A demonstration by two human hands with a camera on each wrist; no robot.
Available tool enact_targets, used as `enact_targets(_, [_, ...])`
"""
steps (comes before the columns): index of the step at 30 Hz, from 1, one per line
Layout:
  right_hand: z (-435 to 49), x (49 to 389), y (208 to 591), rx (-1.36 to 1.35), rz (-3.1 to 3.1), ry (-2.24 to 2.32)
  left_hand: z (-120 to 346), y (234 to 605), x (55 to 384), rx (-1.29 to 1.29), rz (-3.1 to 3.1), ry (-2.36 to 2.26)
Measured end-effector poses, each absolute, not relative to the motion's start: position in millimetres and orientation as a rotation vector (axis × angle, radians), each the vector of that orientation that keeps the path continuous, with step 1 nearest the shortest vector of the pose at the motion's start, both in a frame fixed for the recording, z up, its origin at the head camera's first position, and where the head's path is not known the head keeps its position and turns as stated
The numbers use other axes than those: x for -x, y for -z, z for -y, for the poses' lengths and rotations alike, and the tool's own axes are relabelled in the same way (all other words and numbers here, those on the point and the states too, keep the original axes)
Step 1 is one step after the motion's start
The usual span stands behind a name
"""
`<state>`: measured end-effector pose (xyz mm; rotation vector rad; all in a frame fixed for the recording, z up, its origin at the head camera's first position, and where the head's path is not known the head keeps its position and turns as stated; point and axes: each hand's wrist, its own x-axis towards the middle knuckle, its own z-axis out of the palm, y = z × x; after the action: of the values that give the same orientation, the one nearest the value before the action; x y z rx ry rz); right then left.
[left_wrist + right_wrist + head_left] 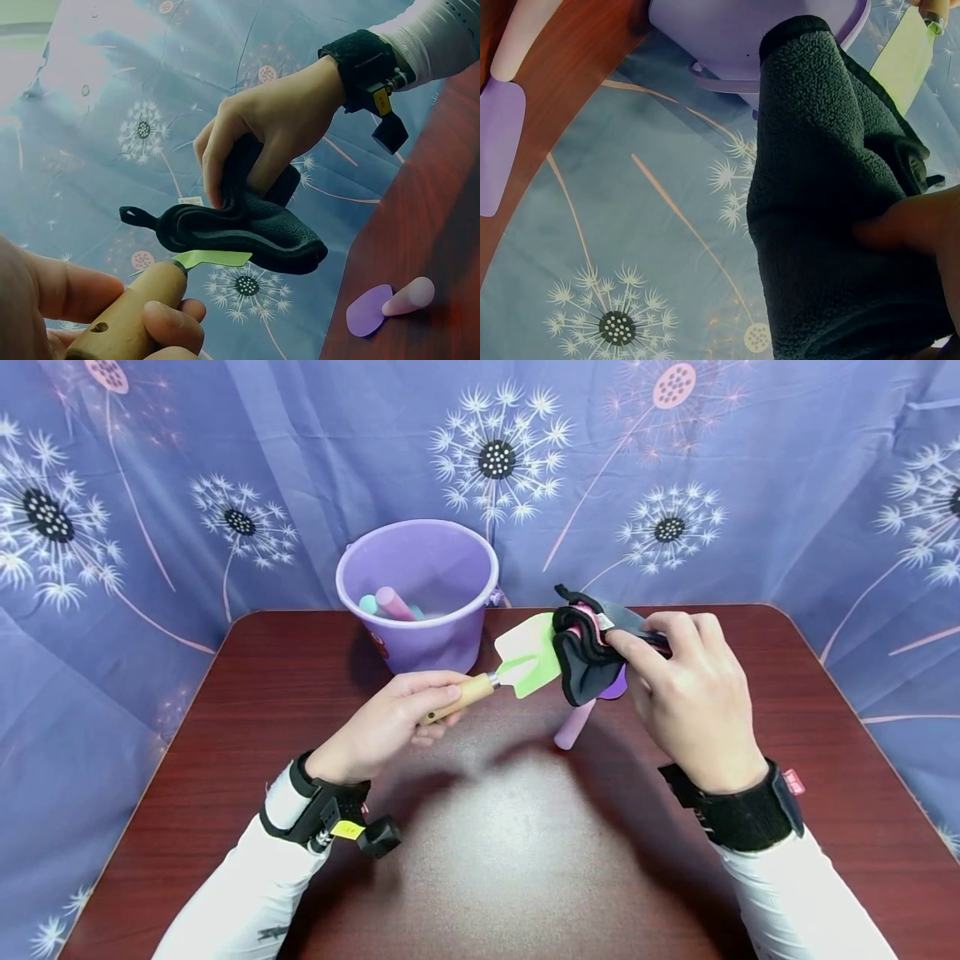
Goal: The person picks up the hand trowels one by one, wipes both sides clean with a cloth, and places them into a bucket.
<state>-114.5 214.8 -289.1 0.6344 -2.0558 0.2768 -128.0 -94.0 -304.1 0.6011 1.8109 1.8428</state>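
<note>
The red-brown surface point(840, 735) bears a purple bucket point(442, 647). Above the surface, the right hand point(693, 697) grips a folded dark cloth point(588, 660); the left hand point(390, 718) holds a green-bladed trowel point(517, 670) by its wooden handle point(472, 691), blade by the cloth. Below lies a pink-handled purple hand tool point(575, 727).

The cloth point(588, 664) is black-edged grey, the trowel blade point(538, 650) green.

hands point(392, 717) point(688, 697) x2; trowel point(527, 653) x1; cloth point(588, 667) x1; bkt point(431, 647) x1; purp tool point(575, 725) x1; tbl point(225, 760) x1; bkt items point(393, 603) 2+
</note>
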Motion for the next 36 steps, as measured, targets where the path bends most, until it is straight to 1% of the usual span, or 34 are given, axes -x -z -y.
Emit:
enact_targets(9, [-210.2, 115.2, 290.8, -0.635, 2.108, -0.279, 100.0, 304.0, 127.5, -0.590, -1.817, -1.869])
enact_targets(13, [-207.1, 112.0, 291.7, -0.631, 2.133, -0.280, 101.2, 305.2, 128.5, -0.620, -1.828, -1.873])
enact_targets(18, [-202.4, 108.2, 293.5, -0.626, 2.133, -0.291, 99.5, 306.1, 131.2, -0.595, -1.791, -1.895])
enact_targets(36, [-184.6, 102.8, 295.5, -0.728, 2.114, -0.334, 100.7, 305.6, 131.2, -0.611, -1.838, -1.907])
